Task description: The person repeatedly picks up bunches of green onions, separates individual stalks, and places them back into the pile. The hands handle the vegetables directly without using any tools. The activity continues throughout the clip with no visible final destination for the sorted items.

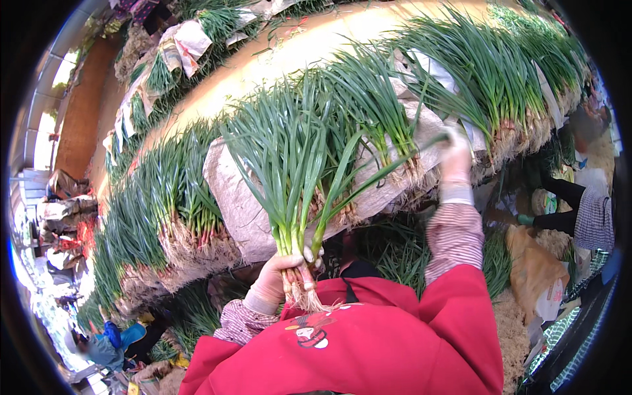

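My left hand (294, 269), in a pale thin glove, is closed around a small bunch of green garlic (296, 237) just above its pinkish bulbs. The bunch stands upright in front of my chest, its leaves fanned out and pale roots hanging below the fist. Out to the right, my right hand (455, 150) is blurred by motion. It pinches the end of one long leaf (382, 173) that stretches across from the bunch. Behind the bunch, a whitish woven sack (242, 217) lies under more green garlic (390, 113) with roots towards me.
Rows of green garlic (182, 202) line the left, and dense bundles (508, 94) the right. Beyond runs a tan surface (296, 49) with another row behind. A co-worker (108, 345) is at lower left; another person's dark-clad leg (563, 197) shows at right, near a brown sack (533, 276).
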`<action>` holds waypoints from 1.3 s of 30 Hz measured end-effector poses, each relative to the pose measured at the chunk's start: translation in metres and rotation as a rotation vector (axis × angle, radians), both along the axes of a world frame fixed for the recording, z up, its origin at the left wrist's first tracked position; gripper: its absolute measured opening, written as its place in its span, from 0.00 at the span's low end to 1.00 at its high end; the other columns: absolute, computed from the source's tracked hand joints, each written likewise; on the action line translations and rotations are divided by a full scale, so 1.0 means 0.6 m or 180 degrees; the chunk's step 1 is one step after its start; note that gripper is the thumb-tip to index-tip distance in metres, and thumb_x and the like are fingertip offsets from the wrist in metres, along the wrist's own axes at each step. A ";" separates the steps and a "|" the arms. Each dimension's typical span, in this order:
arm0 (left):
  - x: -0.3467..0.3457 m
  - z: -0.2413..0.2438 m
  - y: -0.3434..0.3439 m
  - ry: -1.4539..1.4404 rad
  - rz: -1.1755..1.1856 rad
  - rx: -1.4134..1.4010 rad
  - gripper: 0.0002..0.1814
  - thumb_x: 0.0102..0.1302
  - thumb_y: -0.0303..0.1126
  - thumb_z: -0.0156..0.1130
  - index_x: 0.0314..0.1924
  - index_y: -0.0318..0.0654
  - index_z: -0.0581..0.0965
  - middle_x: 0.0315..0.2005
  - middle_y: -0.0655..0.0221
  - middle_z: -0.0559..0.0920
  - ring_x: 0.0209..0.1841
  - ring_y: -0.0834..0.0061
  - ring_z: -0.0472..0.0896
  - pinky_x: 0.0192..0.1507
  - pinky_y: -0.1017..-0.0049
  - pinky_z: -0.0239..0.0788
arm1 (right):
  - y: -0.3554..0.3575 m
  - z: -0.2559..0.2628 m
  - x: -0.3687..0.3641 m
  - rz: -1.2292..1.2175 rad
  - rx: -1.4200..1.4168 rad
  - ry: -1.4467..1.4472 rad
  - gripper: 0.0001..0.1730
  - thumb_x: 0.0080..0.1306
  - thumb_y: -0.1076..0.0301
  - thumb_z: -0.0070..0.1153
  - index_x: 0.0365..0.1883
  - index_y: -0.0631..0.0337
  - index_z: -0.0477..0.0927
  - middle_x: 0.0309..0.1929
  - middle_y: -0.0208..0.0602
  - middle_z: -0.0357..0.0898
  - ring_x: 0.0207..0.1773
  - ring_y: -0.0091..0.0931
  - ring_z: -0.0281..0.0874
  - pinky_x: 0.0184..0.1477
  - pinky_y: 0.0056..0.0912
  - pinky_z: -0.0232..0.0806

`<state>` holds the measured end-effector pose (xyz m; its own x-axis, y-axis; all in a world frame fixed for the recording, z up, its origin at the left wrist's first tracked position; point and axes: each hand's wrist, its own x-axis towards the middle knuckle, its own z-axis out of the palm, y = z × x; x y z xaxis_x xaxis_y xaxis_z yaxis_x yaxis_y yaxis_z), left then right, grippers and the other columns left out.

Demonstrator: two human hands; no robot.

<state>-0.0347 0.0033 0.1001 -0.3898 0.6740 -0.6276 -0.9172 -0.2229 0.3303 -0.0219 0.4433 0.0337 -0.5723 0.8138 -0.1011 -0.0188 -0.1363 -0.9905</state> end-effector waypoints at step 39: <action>-0.005 -0.115 0.039 -0.0553 -0.0728 0.0705 0.30 0.66 0.34 0.54 0.64 0.24 0.64 0.60 0.48 0.72 0.59 0.53 0.75 0.63 0.52 0.66 | -0.316 -0.007 0.076 0.2717 -0.1977 -0.0655 0.30 0.77 0.48 0.36 0.65 0.63 0.69 0.57 0.42 0.77 0.60 0.31 0.74 0.62 0.33 0.63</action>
